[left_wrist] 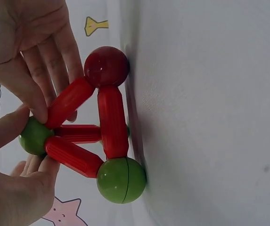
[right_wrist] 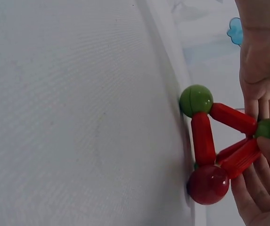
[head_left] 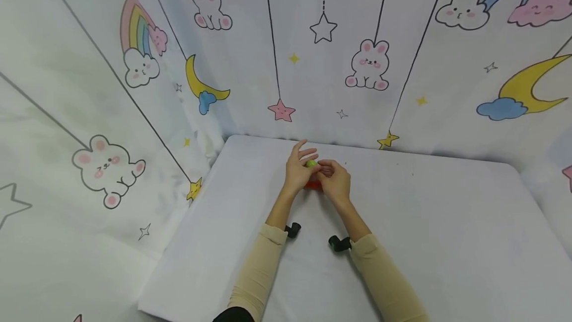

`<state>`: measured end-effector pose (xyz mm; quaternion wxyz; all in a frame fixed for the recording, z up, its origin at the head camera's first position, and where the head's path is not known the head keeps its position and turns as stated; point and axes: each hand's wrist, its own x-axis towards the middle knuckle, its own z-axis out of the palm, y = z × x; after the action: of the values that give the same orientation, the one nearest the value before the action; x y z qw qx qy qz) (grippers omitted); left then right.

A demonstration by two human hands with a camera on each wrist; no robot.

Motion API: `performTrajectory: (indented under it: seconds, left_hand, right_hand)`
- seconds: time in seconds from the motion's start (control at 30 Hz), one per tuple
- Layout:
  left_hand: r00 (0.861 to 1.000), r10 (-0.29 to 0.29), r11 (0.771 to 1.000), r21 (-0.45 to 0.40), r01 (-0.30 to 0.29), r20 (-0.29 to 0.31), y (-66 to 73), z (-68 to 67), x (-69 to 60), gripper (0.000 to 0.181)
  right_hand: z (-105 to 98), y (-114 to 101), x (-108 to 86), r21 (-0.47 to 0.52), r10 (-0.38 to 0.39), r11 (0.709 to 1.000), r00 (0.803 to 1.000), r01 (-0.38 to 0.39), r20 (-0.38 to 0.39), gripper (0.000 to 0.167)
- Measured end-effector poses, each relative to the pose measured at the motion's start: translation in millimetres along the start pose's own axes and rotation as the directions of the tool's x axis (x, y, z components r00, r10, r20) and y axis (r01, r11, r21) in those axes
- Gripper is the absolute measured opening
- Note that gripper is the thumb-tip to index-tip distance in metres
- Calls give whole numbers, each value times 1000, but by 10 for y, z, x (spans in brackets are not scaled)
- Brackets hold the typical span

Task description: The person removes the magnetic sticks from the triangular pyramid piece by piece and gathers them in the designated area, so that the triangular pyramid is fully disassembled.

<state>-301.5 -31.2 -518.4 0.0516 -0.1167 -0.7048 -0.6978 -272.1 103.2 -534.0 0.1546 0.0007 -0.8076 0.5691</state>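
Ball-and-rod pyramid: the ball-and-rod pyramid (head_left: 314,186) stands on the white table (head_left: 424,222), toward its far edge, under and between the two hands; in the left wrist view its lower balls meet the surface.
Parts: red rods (left_wrist: 113,123) run between a green top ball (left_wrist: 35,141), a dark red ball (left_wrist: 107,67) and a green base ball (left_wrist: 121,180); a further ball at the back is mostly hidden.
Left hand: the left hand (head_left: 297,170) appears to pinch the top ball between thumb and fingertips, while some of its fingers extend up and away.
Right hand: the right hand (head_left: 337,180) has its thumb against the top ball, where a rod joins, and seems to grip it there with its fingers behind.
Weight and feel: probably light, with hard, stiff parts; the glossy balls look slippery, the ridged rods less so.
Weak spots: likely the joints where rod meets ball, since a twist or sideways pull could part them; the pieces themselves look sturdy.
Best hold: probably the top ball for steadying, or two rods close to their joints for lifting.
Writing: no brand, label or lettering can be read on the balls or rods; the cloth backdrop (head_left: 250,73) carries only drawings.
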Motion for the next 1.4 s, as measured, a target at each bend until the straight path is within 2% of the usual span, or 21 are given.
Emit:
performTrajectory:
  seconds: [0.23,0.37,0.47,0.6,0.8,1.03,1.3,1.4]
  left_hand:
    - [1000,-19,1000,-9,18,-16,-2,-10,18,91]
    - [997,-30,999,-34,28,-72,2,-49,31,84]
    - [992,-60,995,-85,51,-108,2,-111,49,77]
    - [989,-100,986,-143,84,-111,-4,-159,62,73]
    - [985,-120,980,-174,98,-122,-23,-190,68,65]
    - [976,-177,954,-267,138,-127,-69,-273,72,66]
    - [969,-206,943,-293,159,-135,-116,-351,54,58]
    - [964,-227,928,-330,173,-135,-134,-366,71,57]
  right_hand:
    - [-13,36,16,43,11,999,1000,-11,14,27]
    - [-41,64,26,96,3,995,1000,-3,0,27]
    - [-77,73,31,108,24,994,1000,-24,1,28]
    - [-110,95,47,87,47,995,999,-47,4,27]
    - [-143,98,55,108,60,992,998,-58,-8,26]
    - [-183,125,66,94,100,991,994,-96,-43,25]
    - [-260,174,79,145,176,975,983,-167,-49,28]
    - [-297,195,96,175,206,965,977,-194,-56,28]
